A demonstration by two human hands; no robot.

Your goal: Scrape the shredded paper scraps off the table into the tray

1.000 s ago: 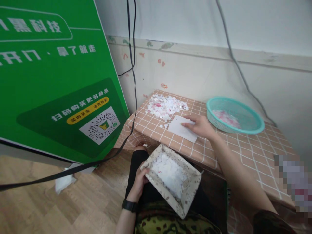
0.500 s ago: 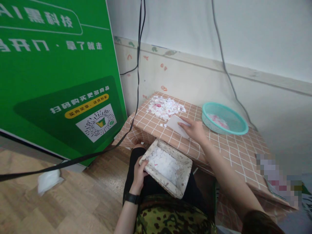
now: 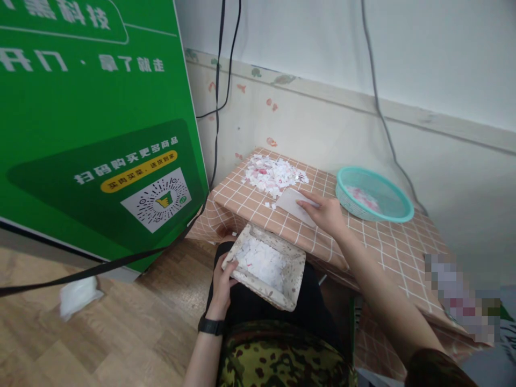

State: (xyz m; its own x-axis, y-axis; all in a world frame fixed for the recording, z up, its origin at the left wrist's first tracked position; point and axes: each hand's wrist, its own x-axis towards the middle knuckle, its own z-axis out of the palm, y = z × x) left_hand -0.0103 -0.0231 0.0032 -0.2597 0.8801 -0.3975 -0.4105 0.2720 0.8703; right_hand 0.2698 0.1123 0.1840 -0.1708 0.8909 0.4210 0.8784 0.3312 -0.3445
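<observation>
My left hand grips the left end of a speckled off-white rectangular basket, held tilted over my lap just below the table edge. White paper scraps lie inside it. On the table, my right hand is closed on a flat white card, pinched between thumb and fingers and slanted low at the cloth. Beyond the card's far edge spreads a pile of small white and pinkish paper pieces. A few loose bits rest close to the card's left corner.
A turquoise mesh basket with pinkish-white scraps stands at the table's right rear. The brown checked tablecloth covers the table. A green cabinet rises at left, with a black strap across it. A white bag lies on the floor.
The speckled basket in my left hand has shifted slightly left and up, nearer the table edge. My right hand and the card stay at nearly the same spot by the pile.
</observation>
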